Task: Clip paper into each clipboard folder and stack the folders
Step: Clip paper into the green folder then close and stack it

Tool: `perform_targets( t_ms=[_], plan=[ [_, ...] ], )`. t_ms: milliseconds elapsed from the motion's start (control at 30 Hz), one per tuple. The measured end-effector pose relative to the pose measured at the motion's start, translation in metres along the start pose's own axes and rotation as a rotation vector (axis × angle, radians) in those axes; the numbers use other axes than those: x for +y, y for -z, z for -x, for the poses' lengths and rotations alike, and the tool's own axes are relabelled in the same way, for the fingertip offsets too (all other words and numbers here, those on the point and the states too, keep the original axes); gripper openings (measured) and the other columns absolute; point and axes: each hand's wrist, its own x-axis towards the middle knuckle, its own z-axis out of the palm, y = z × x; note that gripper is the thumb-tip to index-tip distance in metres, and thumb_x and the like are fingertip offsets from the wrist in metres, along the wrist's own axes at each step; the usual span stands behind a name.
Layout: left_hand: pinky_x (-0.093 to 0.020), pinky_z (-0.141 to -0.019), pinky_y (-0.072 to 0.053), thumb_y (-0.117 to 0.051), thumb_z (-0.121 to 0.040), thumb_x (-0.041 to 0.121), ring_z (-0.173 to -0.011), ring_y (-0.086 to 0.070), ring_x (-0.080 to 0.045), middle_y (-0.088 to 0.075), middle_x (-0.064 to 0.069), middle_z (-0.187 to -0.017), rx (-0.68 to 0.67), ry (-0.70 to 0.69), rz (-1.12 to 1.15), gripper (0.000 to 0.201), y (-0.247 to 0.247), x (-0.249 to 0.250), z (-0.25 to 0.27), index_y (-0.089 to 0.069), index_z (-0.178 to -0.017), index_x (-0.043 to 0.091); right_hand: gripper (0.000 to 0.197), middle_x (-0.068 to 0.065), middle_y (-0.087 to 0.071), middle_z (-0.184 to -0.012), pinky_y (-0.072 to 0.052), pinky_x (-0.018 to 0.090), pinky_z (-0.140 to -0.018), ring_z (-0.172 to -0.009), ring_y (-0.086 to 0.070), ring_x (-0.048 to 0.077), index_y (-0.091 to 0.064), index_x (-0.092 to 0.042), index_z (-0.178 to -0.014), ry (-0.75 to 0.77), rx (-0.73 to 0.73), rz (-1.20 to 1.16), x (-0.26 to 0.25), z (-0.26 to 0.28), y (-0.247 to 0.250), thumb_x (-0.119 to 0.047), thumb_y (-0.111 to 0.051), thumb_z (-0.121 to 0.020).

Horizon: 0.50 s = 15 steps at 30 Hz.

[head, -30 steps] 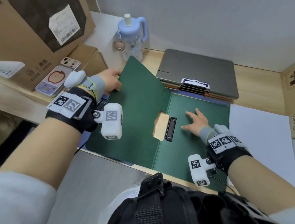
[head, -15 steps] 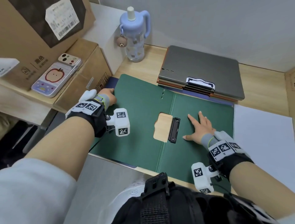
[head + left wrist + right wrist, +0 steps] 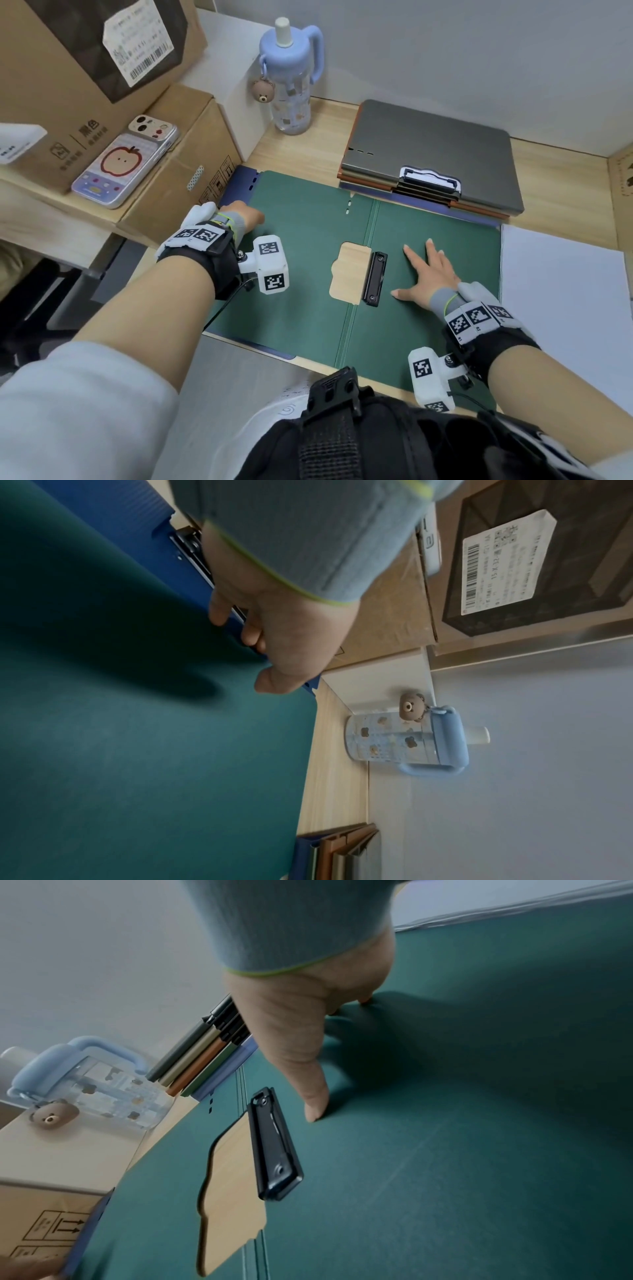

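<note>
A green clipboard folder [image 3: 308, 274] lies open and flat on the desk, on top of a blue folder [image 3: 239, 178] that shows at its left edge. Its black clip [image 3: 375, 279] sits shut by the spine, beside a cutout in the left cover. My left hand [image 3: 251, 216] holds the left cover's outer edge, thumb on the green face [image 3: 274, 683] and fingers curled at the edge. My right hand [image 3: 424, 270] lies flat with spread fingers on the right panel [image 3: 479, 1123], just right of the clip [image 3: 274, 1145]. No paper is in the folder.
A stack of closed folders [image 3: 431, 154], grey on top, lies behind the green one. White paper [image 3: 561, 301] lies on the desk at the right. A blue water bottle [image 3: 291, 75] stands at the back. Cardboard boxes [image 3: 191, 164] and a phone [image 3: 126, 164] crowd the left.
The green folder's left cover, held raised a second ago, has swung down flat. My left hand came down and leftward with it. My right hand has stayed flat on the right panel.
</note>
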Motion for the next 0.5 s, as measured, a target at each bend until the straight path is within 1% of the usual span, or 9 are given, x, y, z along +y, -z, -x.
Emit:
perform_targets(
  t_ms=[100, 167, 267, 300, 333, 367, 400, 433, 500],
  plan=[
    [-0.036, -0.094, -0.043, -0.054, -0.089, 0.024, -0.109, -0.053, -0.033, -0.051, -0.019, -0.131, 0.007, -0.029, 0.065, 0.048, 0.000, 0.008, 0.010, -0.050, -0.129, -0.001, 0.095, -0.002, 0.017, -0.159, -0.012, 0.043, -0.120, -0.148, 0.008, 0.024, -0.006, -0.041, -0.149, 0.014, -0.013, -0.015, 0.001, 0.001, 0.001, -0.047, -0.068, -0.078],
    [-0.036, -0.091, -0.044, -0.054, -0.089, 0.022, -0.111, -0.052, -0.033, -0.051, -0.020, -0.132, 0.028, -0.071, 0.120, 0.045, 0.000, 0.018, 0.017, -0.052, -0.128, 0.001, 0.091, -0.001, 0.014, -0.160, -0.011, 0.043, -0.120, -0.148, 0.007, 0.024, -0.010, -0.038, -0.149, 0.027, -0.026, -0.058, 0.002, 0.002, 0.004, -0.043, -0.068, -0.080],
    [-0.035, -0.103, -0.042, -0.053, -0.091, 0.017, -0.127, -0.047, -0.031, -0.048, -0.015, -0.139, 0.008, -0.180, 0.280, 0.046, -0.001, 0.040, 0.035, -0.047, -0.135, 0.007, 0.083, 0.001, 0.005, -0.161, -0.010, 0.039, -0.121, -0.149, 0.001, 0.025, -0.020, -0.031, -0.150, 0.041, -0.026, -0.226, 0.005, 0.003, 0.011, -0.034, -0.069, -0.082],
    [-0.034, -0.098, -0.044, -0.052, -0.092, 0.014, -0.123, -0.051, -0.028, -0.052, -0.014, -0.134, -0.019, -0.220, 0.366, 0.041, -0.004, 0.048, 0.042, -0.050, -0.133, 0.010, 0.081, 0.002, 0.001, -0.161, -0.012, 0.037, -0.120, -0.149, -0.003, 0.024, -0.023, -0.028, -0.149, 0.040, -0.017, -0.302, 0.008, 0.003, 0.014, -0.030, -0.069, -0.083],
    [-0.031, -0.086, -0.047, -0.051, -0.092, 0.011, -0.110, -0.057, -0.025, -0.056, -0.013, -0.123, -0.058, -0.258, 0.448, 0.032, -0.008, 0.058, 0.051, -0.054, -0.124, 0.014, 0.078, 0.003, -0.003, -0.161, -0.013, 0.035, -0.120, -0.148, -0.007, 0.024, -0.025, -0.026, -0.149, 0.041, 0.000, -0.377, 0.011, 0.004, 0.017, -0.027, -0.068, -0.084],
    [-0.028, -0.074, -0.045, -0.049, -0.093, 0.010, -0.094, -0.060, -0.019, -0.057, -0.009, -0.111, -0.106, -0.285, 0.512, 0.023, -0.011, 0.068, 0.061, -0.056, -0.113, 0.018, 0.076, 0.004, -0.007, -0.160, -0.015, 0.034, -0.119, -0.148, -0.012, 0.023, -0.027, -0.025, -0.148, 0.047, 0.019, -0.443, 0.015, 0.006, 0.020, -0.024, -0.068, -0.084],
    [-0.024, -0.067, -0.042, -0.048, -0.093, 0.010, -0.082, -0.059, -0.013, -0.057, -0.004, -0.104, -0.162, -0.308, 0.570, 0.019, -0.014, 0.075, 0.070, -0.055, -0.107, 0.020, 0.073, 0.005, -0.012, -0.159, -0.017, 0.034, -0.118, -0.146, -0.017, 0.023, -0.029, -0.023, -0.148, 0.058, 0.036, -0.491, 0.016, 0.006, 0.023, -0.022, -0.067, -0.085],
    [-0.022, -0.066, -0.041, -0.047, -0.094, 0.010, -0.076, -0.058, -0.008, -0.059, 0.000, -0.099, -0.226, -0.331, 0.612, 0.019, -0.019, 0.083, 0.079, -0.055, -0.107, 0.022, 0.071, 0.007, -0.017, -0.158, -0.020, 0.035, -0.118, -0.144, -0.023, 0.024, -0.031, -0.022, -0.147, 0.063, 0.057, -0.538, 0.019, 0.008, 0.025, -0.021, -0.066, -0.085],
    [-0.021, -0.070, -0.044, -0.045, -0.095, 0.013, -0.074, -0.061, -0.003, -0.064, 0.006, -0.093, -0.356, -0.361, 0.661, 0.023, -0.035, 0.104, 0.095, -0.057, -0.113, 0.022, 0.065, 0.009, -0.029, -0.152, -0.027, 0.034, -0.114, -0.137, -0.035, 0.024, -0.036, -0.020, -0.144, 0.036, 0.120, -0.633, 0.031, 0.012, 0.030, -0.019, -0.066, -0.086]
  ],
)
